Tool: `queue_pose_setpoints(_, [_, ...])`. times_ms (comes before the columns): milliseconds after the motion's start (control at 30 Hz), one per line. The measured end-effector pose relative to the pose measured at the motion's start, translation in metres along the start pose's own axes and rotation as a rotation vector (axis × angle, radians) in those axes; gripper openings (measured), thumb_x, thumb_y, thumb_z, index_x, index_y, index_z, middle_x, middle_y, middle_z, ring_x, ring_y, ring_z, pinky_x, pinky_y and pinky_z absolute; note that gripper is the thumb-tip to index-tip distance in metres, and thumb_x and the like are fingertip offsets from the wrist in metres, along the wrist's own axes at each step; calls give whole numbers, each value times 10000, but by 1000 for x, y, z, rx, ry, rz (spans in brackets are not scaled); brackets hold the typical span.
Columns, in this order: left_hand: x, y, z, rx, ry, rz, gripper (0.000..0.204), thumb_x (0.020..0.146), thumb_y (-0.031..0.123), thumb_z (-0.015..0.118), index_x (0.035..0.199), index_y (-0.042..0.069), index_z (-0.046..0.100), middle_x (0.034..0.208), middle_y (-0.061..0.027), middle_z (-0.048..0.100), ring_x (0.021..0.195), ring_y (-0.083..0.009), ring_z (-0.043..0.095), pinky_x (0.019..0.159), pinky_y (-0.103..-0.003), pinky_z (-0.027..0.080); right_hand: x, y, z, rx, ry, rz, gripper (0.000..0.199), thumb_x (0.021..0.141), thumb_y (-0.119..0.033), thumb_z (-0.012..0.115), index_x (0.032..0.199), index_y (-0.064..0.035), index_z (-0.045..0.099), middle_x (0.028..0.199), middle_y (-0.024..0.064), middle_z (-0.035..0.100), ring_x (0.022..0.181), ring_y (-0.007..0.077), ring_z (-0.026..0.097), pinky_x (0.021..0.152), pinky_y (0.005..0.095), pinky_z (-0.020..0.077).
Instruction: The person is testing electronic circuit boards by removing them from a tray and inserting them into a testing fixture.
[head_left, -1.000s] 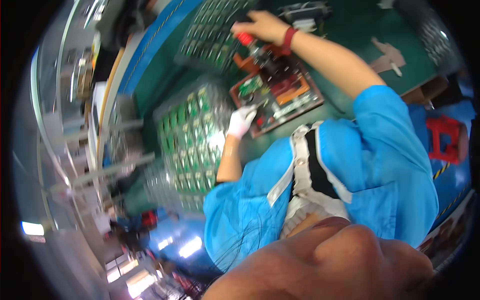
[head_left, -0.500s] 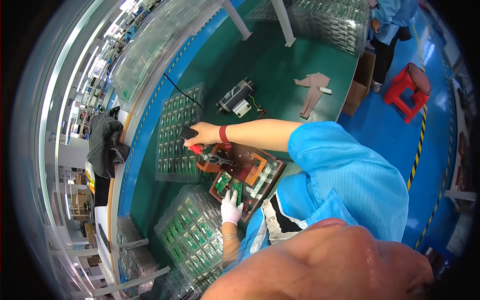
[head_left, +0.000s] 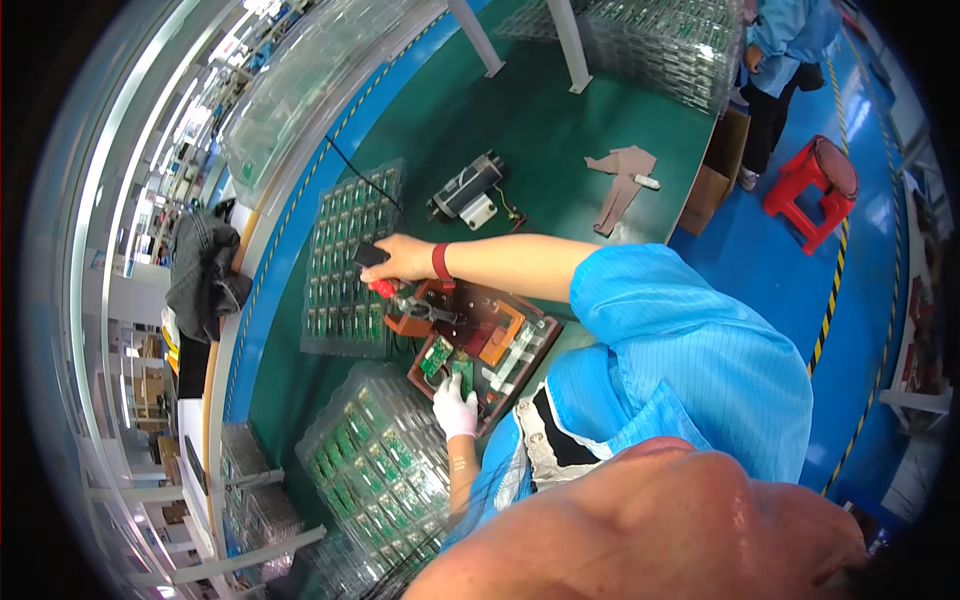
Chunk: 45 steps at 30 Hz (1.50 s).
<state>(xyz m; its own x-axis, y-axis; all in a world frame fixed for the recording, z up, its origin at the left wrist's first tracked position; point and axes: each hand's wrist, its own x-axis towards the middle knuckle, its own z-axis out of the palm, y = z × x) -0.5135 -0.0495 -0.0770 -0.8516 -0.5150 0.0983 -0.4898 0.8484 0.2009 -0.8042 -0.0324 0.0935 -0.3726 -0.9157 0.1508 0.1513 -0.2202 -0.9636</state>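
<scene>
My right hand [head_left: 400,262] is bare, with a red band at the wrist. It is closed around the black-and-red handle [head_left: 380,287] of a metal toggle clamp [head_left: 425,308] on a reddish-brown fixture [head_left: 535,350]. My left hand [head_left: 455,410] wears a white glove. Its fingers are stretched out and apart, touching the near edge of a green circuit board [head_left: 462,374] on the fixture. A second circuit board [head_left: 436,354] lies beside it. An orange block [head_left: 500,336] sits farther right on the fixture. The undersides of both hands are hidden.
Clear trays of circuit boards [head_left: 345,318] [head_left: 375,470] lie on the green table [head_left: 540,130] left of the fixture. A black-and-silver motor-like device [head_left: 468,190] and a brown cloth [head_left: 625,180] lie beyond. A red stool [head_left: 815,190] and another person [head_left: 785,60] are at right.
The whole view has shifted slightly, moving the table scene a little left and up. My right hand keeps its grip on the handle, and my left fingers stay at the circuit board.
</scene>
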Motion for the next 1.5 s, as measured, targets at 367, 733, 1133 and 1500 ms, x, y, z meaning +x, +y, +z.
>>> queue_pose_setpoints(367, [6,2,-20,-319,221,41,426,702,107,594,1124,51,616,1220,-160,557,1064,-322,548,915,-346,444,1,-12,3,-237,119,-60,472,778,-371,716,883,72,592,800,126,684,604,137,612,524,255,514])
queue_pose_setpoints(733, [47,29,8,-322,108,387,375,757,116,594,1129,103,635,1198,-112,581,1022,-309,569,865,-322,467,25,13,5,110,-43,380,270,814,-262,669,895,-7,636,761,57,667,623,137,571,603,231,458])
queue_pose_setpoints(1133, [76,60,24,-122,54,439,352,815,275,580,1135,139,632,1174,-64,605,1025,-305,560,863,-358,441,25,14,1,171,-25,366,291,807,-277,679,913,-10,632,793,71,665,644,150,569,625,250,464])
queue_pose_setpoints(1500, [62,91,18,91,-97,184,507,862,437,431,1244,125,551,1218,-92,586,1123,-319,503,1009,-462,279,17,-2,9,77,62,218,280,822,-275,654,905,-8,635,798,67,671,652,160,585,630,250,469])
